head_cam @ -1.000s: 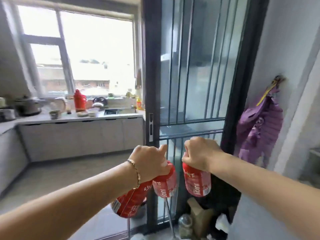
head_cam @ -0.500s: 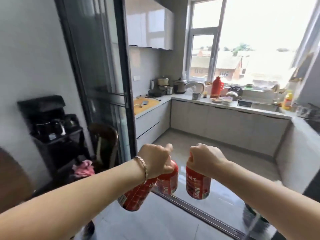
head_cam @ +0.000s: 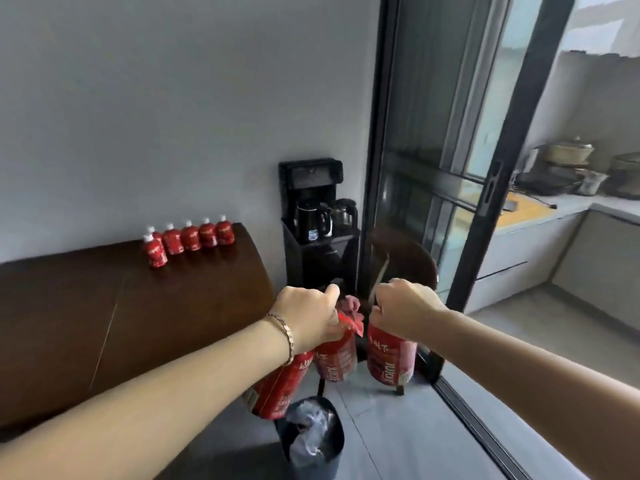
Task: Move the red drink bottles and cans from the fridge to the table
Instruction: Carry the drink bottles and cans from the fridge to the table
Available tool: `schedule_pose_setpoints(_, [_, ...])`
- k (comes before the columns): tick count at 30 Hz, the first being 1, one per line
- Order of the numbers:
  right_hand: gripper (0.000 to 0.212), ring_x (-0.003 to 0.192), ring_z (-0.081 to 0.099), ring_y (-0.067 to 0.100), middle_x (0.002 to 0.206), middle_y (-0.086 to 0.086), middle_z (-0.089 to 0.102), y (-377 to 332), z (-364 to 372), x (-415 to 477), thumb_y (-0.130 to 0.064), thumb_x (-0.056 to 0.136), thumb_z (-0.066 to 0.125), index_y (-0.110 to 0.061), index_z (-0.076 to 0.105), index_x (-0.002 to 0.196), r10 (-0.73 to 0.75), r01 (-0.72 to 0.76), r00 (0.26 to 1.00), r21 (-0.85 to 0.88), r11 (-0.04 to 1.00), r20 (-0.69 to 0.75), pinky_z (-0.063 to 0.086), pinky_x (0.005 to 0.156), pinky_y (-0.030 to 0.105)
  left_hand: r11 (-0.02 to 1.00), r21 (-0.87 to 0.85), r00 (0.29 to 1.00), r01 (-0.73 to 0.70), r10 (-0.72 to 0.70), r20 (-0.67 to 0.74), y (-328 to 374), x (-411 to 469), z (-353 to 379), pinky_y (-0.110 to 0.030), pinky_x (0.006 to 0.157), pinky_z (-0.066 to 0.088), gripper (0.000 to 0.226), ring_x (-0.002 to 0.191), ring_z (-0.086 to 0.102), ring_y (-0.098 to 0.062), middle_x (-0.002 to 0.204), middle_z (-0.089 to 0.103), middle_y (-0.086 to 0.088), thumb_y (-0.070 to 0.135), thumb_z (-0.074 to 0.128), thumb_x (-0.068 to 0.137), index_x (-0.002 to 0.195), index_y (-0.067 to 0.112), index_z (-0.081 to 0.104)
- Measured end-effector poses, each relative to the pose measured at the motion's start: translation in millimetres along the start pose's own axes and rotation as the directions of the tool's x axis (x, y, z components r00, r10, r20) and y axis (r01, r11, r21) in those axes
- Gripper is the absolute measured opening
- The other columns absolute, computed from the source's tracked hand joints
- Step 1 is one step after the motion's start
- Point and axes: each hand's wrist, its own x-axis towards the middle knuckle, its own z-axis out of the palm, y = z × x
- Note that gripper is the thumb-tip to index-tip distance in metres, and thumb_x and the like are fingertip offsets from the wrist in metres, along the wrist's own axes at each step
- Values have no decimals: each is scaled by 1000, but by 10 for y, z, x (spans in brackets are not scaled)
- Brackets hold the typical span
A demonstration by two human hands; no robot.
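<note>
My left hand [head_cam: 306, 315] grips two red drink bottles by their tops: one [head_cam: 336, 355] hangs upright, the other [head_cam: 278, 389] slants down to the left. My right hand [head_cam: 403, 308] grips the top of a third red bottle [head_cam: 389, 358], which hangs straight down. All three are in the air above the floor, right of the dark brown table [head_cam: 104, 317]. Several red bottles with white caps [head_cam: 190, 239] stand in a row near the table's far edge by the wall. The fridge is out of view.
A black water dispenser stand [head_cam: 313, 230] with a kettle is against the wall past the table. A dark chair [head_cam: 401, 265] with a pink cloth stands in front of my hands. A lined bin [head_cam: 311, 434] sits on the floor below. A sliding glass door [head_cam: 460, 161] opens onto the kitchen at right.
The view has swung left from the kitchen doorway to the table and wall. Both hands keep the same grip on the bottles. The table with its row of bottles has come into view.
</note>
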Motion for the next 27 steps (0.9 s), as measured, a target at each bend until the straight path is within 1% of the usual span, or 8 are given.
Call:
schedule_pose_setpoints(2, [31,97,63,30,107,8,62,-159,61,441,-35,92,45,-10,60,100,-61,61,998,-3,998,12,43,71,31,999,28,1000,23,-23,16,-386,130,153,-27,63,35,28,87,66,-27,93,69,-2,38,42,93,106,14,43])
schedule_pose_setpoints(8, [28,97,61,32,104,8,58,-647,191,1916,-31,92,44,-10,58,103,-269,269,963,-24,963,24,40,70,30,975,5,973,224,-224,58,-1452,587,511,-29,67,37,39,92,65,-27,96,68,-3,47,42,91,109,12,43])
schedule_pose_setpoints(11, [28,94,62,31,92,7,55,-941,189,2524,-30,92,44,-9,60,102,-329,330,944,-12,944,21,38,66,29,949,25,947,314,-315,55,-1959,738,635,-29,67,37,42,89,66,-26,94,69,-2,49,40,92,111,12,42])
schedule_pose_setpoints(13, [28,92,63,30,92,7,55,-1185,227,2933,-30,93,43,-9,60,102,-358,358,934,-2,934,22,39,65,29,928,50,927,369,-372,57,-2315,800,763,-29,66,37,45,86,66,-25,91,69,-2,51,39,92,115,12,41])
schedule_pose_setpoints(16, [27,90,63,28,92,5,55,-1603,396,3513,-31,93,43,-11,58,102,-374,372,927,57,926,29,47,69,31,902,63,900,428,-431,64,-2881,854,1027,-28,64,38,48,83,66,-23,90,69,-1,53,37,92,119,14,39])
schedule_pose_setpoints(19, [26,85,63,23,95,4,58,-2024,630,4030,-35,93,45,-13,58,99,-381,375,923,90,923,56,54,74,33,897,60,892,438,-442,94,-3436,900,1347,-28,66,40,47,84,66,-22,91,69,-1,53,37,92,118,14,39])
schedule_pose_setpoints(23, [27,79,57,18,91,1,51,-2516,977,4605,-36,96,44,-13,56,104,-356,348,930,94,933,93,49,68,28,917,72,902,391,-398,166,-4149,989,1835,-29,68,45,45,85,66,-24,91,69,-2,49,38,93,120,12,40])
schedule_pose_setpoints(27, [28,83,60,17,94,0,49,-3016,1288,5188,-38,96,46,-15,54,109,-283,262,945,143,955,164,54,72,29,947,45,930,319,-322,176,-4923,1111,2288,-28,66,45,50,84,66,-22,91,69,-1,51,38,93,126,13,38])
